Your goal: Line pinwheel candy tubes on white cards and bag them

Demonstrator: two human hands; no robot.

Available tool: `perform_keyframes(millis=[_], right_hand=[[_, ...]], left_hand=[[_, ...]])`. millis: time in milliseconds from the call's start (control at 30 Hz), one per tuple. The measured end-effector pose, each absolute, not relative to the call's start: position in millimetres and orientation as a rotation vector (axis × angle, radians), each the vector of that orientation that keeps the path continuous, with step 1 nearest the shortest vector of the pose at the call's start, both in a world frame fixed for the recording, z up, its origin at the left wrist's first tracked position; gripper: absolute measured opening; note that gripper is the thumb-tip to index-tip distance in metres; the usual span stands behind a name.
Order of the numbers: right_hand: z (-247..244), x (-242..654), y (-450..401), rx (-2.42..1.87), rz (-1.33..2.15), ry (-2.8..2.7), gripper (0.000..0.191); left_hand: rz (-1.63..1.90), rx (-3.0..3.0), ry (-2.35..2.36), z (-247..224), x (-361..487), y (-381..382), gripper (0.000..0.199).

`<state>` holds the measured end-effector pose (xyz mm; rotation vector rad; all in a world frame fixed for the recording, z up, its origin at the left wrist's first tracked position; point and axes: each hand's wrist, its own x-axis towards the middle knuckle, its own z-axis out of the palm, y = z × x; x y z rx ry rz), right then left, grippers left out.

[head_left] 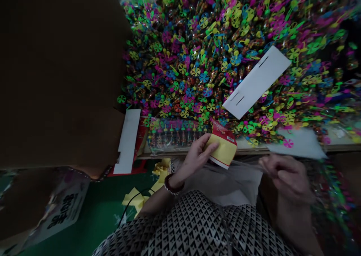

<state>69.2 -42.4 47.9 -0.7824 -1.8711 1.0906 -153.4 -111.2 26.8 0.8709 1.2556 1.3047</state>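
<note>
yellow and red printed card sits in the person's left hand, the thumb pressed across its yellow face and the fingers closed behind it, so that hand is clamped on the card. a dark beaded bracelet circles that wrist. the right hand is held just beside it, well up off the lap, its thumb and fingertips drawn close at the edge of a clear plastic film that stretches between the two hands. whether those fingers truly pinch the film or only sit against it, i cannot tell from this view.

the card is held low, right at the front edge of a wooden tray piled with neon pinwheel lollipops. a long white slotted card strip lies tilted on top of the heap, and a row of lollipop sticks in clear wrapping lines the near side. to the left, a second white card strip stands against brown cardboard, with yellow paper scraps on a green mat below.

the step in hand looks like bringing card and film together. by my judgement, the next move calls for steady control of the thin film's edge while the left hand keeps the card square.
</note>
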Motion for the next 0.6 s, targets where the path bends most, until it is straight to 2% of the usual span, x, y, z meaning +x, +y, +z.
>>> perform_keyframes(millis=[67, 133, 167, 300, 600], right_hand=[[47.3, 61.2, -51.0, -0.879, 1.108, -1.931, 0.026], [49.8, 45.3, -53.1, -0.937, 0.926, -1.934, 0.009], [52.2, 36.5, -52.4, -0.936, 0.816, -1.95, 0.007], [63.9, 12.0, -45.9, -0.81, 0.516, -2.028, 0.015], [73.6, 11.6, -43.3, -0.654, 0.41, -2.237, 0.022]], left_hand=[[1.299, 0.929, 1.261, 26.4, -143.6, -106.7, 0.034], [1.285, 1.056, 1.312, 27.3, -134.5, -103.7, 0.031], [1.286, 1.136, 1.342, 28.0, -130.6, -102.8, 0.03], [1.348, 1.422, 1.411, 29.7, -121.7, -102.6, 0.024], [1.262, 1.665, 1.502, 23.6, -130.2, -104.4, 0.025]])
